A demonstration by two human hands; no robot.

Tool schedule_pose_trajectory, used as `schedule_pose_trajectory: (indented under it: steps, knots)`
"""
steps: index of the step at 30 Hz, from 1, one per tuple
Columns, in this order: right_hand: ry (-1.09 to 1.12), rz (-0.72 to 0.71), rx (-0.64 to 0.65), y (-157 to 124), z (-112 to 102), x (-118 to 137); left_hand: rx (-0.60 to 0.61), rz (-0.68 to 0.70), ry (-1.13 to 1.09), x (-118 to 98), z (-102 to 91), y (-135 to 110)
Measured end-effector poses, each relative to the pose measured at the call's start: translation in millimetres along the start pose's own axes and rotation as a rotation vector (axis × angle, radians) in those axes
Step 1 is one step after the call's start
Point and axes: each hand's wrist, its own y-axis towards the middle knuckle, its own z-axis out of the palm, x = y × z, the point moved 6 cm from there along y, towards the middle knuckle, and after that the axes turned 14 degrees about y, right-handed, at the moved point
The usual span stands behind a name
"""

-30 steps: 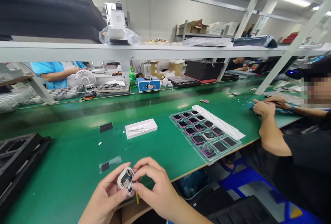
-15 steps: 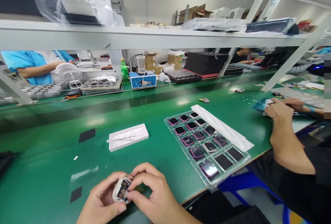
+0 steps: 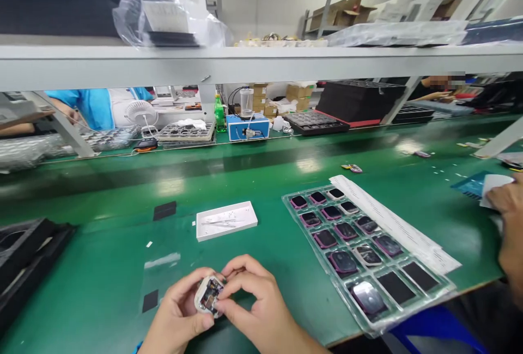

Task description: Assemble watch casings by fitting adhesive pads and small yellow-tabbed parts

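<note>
Head view: looking forward and down over a green workbench (image 3: 102,267), with both hands low and near the centre.

Left hand (image 3: 175,310): fingers curled closed, cradling the casing from its left side and underneath.

Right hand (image 3: 255,299): fingers bent closed over the casing from the right, fingertips (image 3: 235,269) pressing on its upper edge.

Held item: a small rounded white casing (image 3: 200,298) gripped between both hands, with an exposed circuit board (image 3: 211,295) facing up.

Ahead of the fingers: a shallow white tray (image 3: 245,218) holding tweezers (image 3: 218,224), and a black pad (image 3: 164,211) lying to its left.

Just left of the fingers: a second black pad (image 3: 150,300) on clear film (image 3: 161,261).

Right of the fingers: a clear plastic tray (image 3: 316,253) of dark, pink-rimmed pieces in rows, with a long white paper strip (image 3: 392,223) along its far side.

Far left of the fingers: a black foam tray (image 3: 28,250).

Far right of the fingers: a co-worker's hand (image 3: 509,218) at a white card (image 3: 494,185), beside a blue sheet (image 3: 469,185).

Well beyond the fingers: a blue bench instrument (image 3: 247,128), a green bottle (image 3: 219,117) and a white fan (image 3: 141,114), under a white shelf (image 3: 122,62).
</note>
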Motion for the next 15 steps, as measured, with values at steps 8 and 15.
schedule_pose_trajectory:
  steps: [8, 15]
  knots:
    - [-0.088, 0.095, -0.012, -6, 46, -5, 0.056, 0.079, 0.103, -6, -47.2, -7]
    - [-0.23, -0.028, 0.022, -26, 99, 12, 0.156, 0.05, 0.056, -15, -86.8, -22]
